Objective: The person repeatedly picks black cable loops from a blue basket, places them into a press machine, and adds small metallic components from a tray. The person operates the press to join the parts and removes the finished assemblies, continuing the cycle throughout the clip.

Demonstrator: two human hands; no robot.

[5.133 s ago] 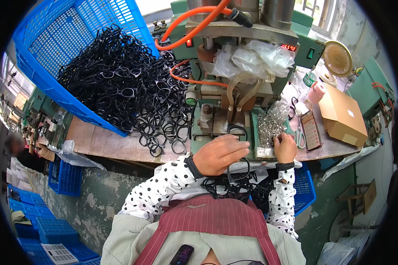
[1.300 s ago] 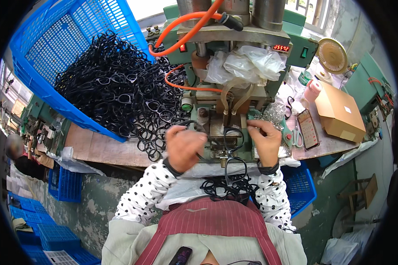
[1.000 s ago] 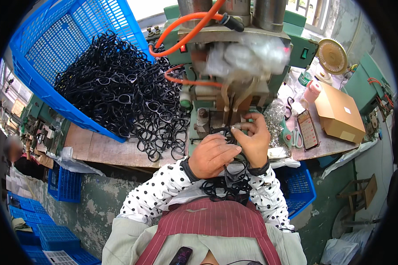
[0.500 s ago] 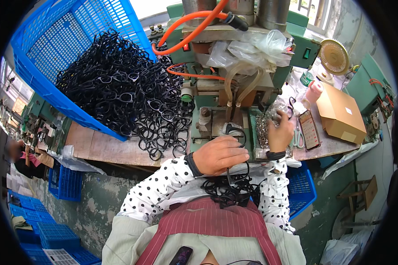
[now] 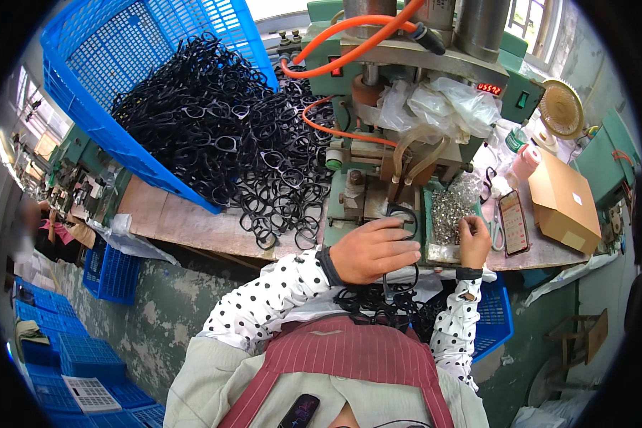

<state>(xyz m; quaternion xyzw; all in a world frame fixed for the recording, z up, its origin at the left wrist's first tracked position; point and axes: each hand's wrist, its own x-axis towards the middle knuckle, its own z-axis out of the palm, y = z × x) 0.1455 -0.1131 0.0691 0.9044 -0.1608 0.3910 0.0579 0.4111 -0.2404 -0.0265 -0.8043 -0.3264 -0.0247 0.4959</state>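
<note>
My left hand (image 5: 372, 251) is closed around a black eyeglass frame (image 5: 407, 212) in front of the green press machine (image 5: 342, 232). One rim of the frame reaches over the machine's metal work area, while the other shows below my fingers. My right hand (image 5: 474, 244) is at the right edge of a tray (image 5: 444, 253) heaped with small shiny metal parts (image 5: 446, 214). Its thumb and fingertips are pinched together; anything between them is too small to make out. More black frames (image 5: 378, 305) lie in my lap, below my left hand.
A large blue crate (image 5: 132, 170) tips a heap of black frames (image 5: 264, 171) onto the table at left. Orange hoses (image 5: 349, 53) loop over the machine. To the right are a phone (image 5: 513, 222), scissors (image 5: 497, 232), a pink bottle (image 5: 526, 162) and a cardboard box (image 5: 563, 203).
My right hand has drawn from above the metal parts to the tray's near right edge, its fingers coming together. My left hand keeps the eyeglass frame at the machine. The whole view has shifted slightly.
</note>
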